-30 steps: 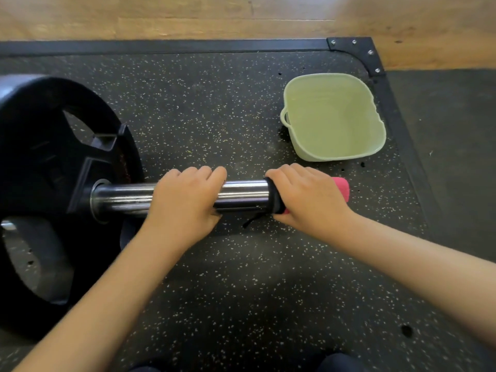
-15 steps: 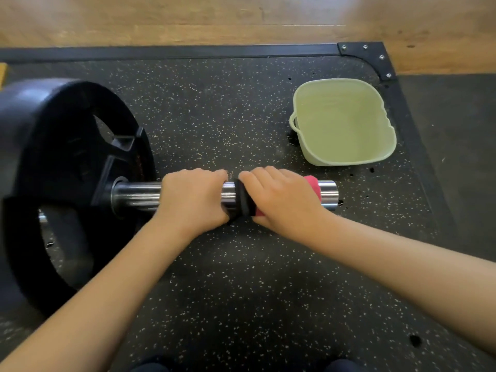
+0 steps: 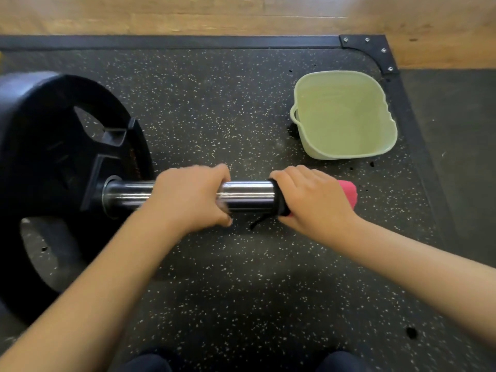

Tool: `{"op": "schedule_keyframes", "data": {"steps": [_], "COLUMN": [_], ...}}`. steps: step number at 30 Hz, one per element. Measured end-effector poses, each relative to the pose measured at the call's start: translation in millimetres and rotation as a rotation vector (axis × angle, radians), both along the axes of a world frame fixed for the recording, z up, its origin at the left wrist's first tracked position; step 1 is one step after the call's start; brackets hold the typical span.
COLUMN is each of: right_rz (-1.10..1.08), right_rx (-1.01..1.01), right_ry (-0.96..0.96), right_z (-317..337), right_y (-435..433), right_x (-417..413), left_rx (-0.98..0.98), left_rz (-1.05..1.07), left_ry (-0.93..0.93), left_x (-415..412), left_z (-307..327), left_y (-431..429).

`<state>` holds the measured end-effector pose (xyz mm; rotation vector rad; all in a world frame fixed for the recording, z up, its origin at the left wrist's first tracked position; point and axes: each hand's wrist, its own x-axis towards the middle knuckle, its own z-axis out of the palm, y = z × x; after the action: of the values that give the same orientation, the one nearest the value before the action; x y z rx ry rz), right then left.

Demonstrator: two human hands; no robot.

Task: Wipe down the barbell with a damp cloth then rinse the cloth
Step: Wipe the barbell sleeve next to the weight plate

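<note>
The barbell [image 3: 247,196] runs left to right over the mat [image 3: 241,277], plate [image 3: 53,157] at left, free end pointing right. The grip of the left hand [image 3: 192,198] wraps the bare steel; that of the right hand [image 3: 314,202] clamps the cloth [image 3: 347,190] round that end.

The one view looks from the person's head, steeply down and forward onto the speckled rubber mat [image 3: 241,277], near enough that the barbell sleeve [image 3: 247,196] crosses mid-frame from left to right. The weight plate [image 3: 53,157] fills the left edge and the green tub [image 3: 386,135] sits far right. The wooden floor [image 3: 188,14] lines the far edge, and the person's dark-clad legs [image 3: 145,361] show at the near edge.
</note>
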<state>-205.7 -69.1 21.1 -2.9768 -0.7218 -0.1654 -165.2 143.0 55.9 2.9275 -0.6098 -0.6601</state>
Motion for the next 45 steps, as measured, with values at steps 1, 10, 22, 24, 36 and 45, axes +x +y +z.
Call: {"op": "schedule_keyframes", "data": {"steps": [1, 10, 22, 24, 36, 45], "right_rz": [0.017, 0.114, -0.037, -0.028, 0.100, -0.002], "right_rx": [0.005, 0.001, -0.032, -0.033, -0.078, -0.065], "right_ry": [-0.004, -0.043, 0.012, 0.033, 0.044, 0.105], "right_z": [0, -3, 2, 4, 4, 11], "right_y": [10, 49, -23, -20, 65, 9], "right_x": [2, 17, -10, -9, 17, 4], "left_rx": [0.027, -0.002, -0.241, -0.216, 0.041, -0.195], "left_rz": [0.024, 0.058, 0.008, -0.009, 0.055, -0.003], "left_ry": [0.101, -0.047, -0.770, -0.753, -0.072, -0.713], "left_x": [11, 6, -44, -44, -2, -31], "left_z": [7, -5, -46, -48, -4, -43], "left_y": [-1, -13, -10, -8, -6, 1]}}
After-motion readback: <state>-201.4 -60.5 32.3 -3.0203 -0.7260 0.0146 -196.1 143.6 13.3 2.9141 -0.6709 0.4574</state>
